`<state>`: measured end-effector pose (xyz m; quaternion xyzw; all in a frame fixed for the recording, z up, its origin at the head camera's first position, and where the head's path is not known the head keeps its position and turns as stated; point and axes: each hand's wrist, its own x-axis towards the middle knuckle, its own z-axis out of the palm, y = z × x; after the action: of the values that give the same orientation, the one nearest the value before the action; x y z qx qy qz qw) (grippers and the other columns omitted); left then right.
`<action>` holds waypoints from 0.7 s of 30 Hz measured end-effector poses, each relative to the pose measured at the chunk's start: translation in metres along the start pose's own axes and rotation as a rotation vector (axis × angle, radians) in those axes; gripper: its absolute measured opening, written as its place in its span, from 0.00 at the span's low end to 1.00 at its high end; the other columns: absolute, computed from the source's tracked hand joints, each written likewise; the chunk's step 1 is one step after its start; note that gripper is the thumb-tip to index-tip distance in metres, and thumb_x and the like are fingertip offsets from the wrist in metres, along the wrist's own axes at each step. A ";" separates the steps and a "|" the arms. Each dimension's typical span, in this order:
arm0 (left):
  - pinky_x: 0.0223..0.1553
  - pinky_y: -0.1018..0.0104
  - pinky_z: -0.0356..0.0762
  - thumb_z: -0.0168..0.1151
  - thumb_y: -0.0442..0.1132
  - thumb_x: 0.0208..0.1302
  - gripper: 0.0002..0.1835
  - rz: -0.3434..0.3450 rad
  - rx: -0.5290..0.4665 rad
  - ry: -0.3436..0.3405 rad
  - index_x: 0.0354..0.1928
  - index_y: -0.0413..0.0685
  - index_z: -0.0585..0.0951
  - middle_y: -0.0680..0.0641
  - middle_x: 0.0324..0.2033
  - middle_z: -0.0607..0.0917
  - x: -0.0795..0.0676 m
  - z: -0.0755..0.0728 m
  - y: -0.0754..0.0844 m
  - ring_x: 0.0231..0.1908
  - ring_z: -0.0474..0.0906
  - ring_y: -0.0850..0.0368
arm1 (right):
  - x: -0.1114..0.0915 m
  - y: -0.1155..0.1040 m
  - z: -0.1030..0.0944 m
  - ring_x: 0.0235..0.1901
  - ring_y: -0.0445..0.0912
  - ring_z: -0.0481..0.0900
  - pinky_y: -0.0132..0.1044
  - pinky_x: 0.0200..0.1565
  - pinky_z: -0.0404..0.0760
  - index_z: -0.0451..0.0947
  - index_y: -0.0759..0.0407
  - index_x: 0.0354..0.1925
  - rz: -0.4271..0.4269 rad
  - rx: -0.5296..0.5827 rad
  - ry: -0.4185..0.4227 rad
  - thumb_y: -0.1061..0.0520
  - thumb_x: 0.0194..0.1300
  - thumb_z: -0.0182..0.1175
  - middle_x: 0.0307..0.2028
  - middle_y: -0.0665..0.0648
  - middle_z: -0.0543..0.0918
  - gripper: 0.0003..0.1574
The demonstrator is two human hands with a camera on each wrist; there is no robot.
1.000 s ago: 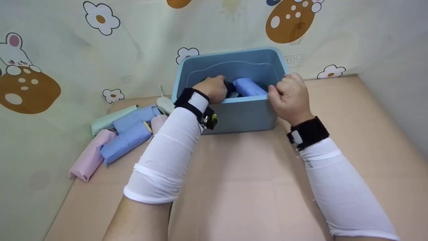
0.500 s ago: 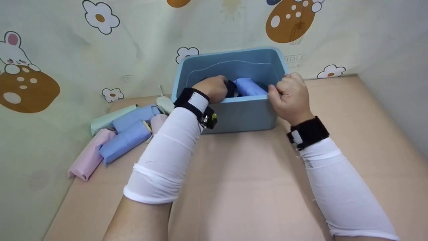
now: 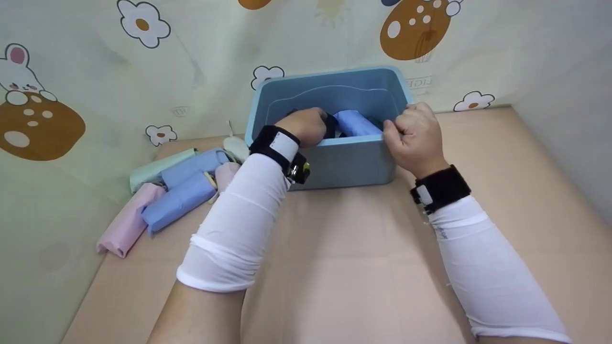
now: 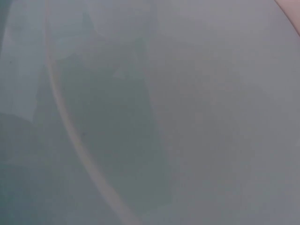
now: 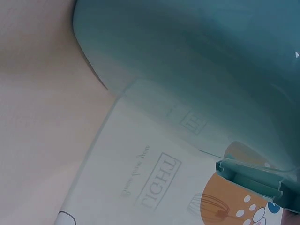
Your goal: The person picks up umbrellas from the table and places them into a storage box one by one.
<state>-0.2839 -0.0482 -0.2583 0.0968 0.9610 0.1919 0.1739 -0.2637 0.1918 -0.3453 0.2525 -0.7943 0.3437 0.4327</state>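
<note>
A blue plastic storage box [image 3: 342,165] stands against the patterned backdrop. My left hand [image 3: 306,126] reaches over its front rim, next to a dark bundle [image 3: 330,125]. The fingers of that hand are hidden inside, so its grip does not show. Just right of the bundle, a blue rolled packet [image 3: 356,123] lies in the box. At the front right corner, my right hand [image 3: 417,138] grips the box's rim with curled fingers. The left wrist view is filled by a hazy grey-green surface [image 4: 112,126]. In the right wrist view the box's glossy wall [image 5: 187,61] shows close up.
Left of the box lie several rolled packets: a green one [image 3: 160,169], a pink one [image 3: 131,222] and blue ones [image 3: 179,200]. A pale rounded thing [image 3: 235,148] sits by the box's left side. A grey wall [image 3: 569,95] stands at the right.
My left hand has barely shifted, and the dark bundle beside it looks slightly different in outline. My right hand stays on the rim.
</note>
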 end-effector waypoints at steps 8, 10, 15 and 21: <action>0.66 0.51 0.72 0.44 0.40 0.76 0.30 0.002 -0.033 0.020 0.78 0.49 0.67 0.45 0.69 0.77 0.001 0.002 0.000 0.61 0.75 0.47 | 0.001 0.000 -0.002 0.21 0.57 0.63 0.51 0.52 0.75 0.61 0.63 0.09 0.009 -0.034 -0.038 0.55 0.67 0.56 0.11 0.59 0.61 0.32; 0.68 0.52 0.71 0.44 0.40 0.76 0.31 0.004 -0.036 0.026 0.80 0.49 0.65 0.45 0.72 0.75 0.001 0.002 0.000 0.63 0.74 0.47 | 0.001 0.000 -0.002 0.21 0.57 0.63 0.51 0.53 0.75 0.61 0.63 0.09 0.012 -0.036 -0.042 0.55 0.67 0.56 0.11 0.59 0.61 0.32; 0.73 0.53 0.68 0.44 0.43 0.77 0.31 0.001 -0.048 0.081 0.80 0.50 0.63 0.46 0.76 0.71 -0.001 0.004 -0.001 0.68 0.72 0.49 | 0.001 -0.002 -0.002 0.20 0.56 0.62 0.51 0.53 0.75 0.61 0.63 0.08 0.009 -0.020 -0.024 0.55 0.67 0.55 0.11 0.59 0.60 0.32; 0.74 0.55 0.68 0.48 0.48 0.77 0.30 0.018 -0.063 0.278 0.78 0.55 0.68 0.48 0.75 0.73 -0.009 0.012 -0.002 0.72 0.72 0.53 | 0.001 -0.003 0.000 0.19 0.56 0.60 0.51 0.50 0.75 0.59 0.61 0.08 0.003 0.003 0.006 0.55 0.66 0.55 0.11 0.59 0.59 0.32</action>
<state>-0.2715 -0.0478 -0.2667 0.0724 0.9685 0.2350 0.0402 -0.2621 0.1901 -0.3434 0.2509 -0.7928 0.3464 0.4342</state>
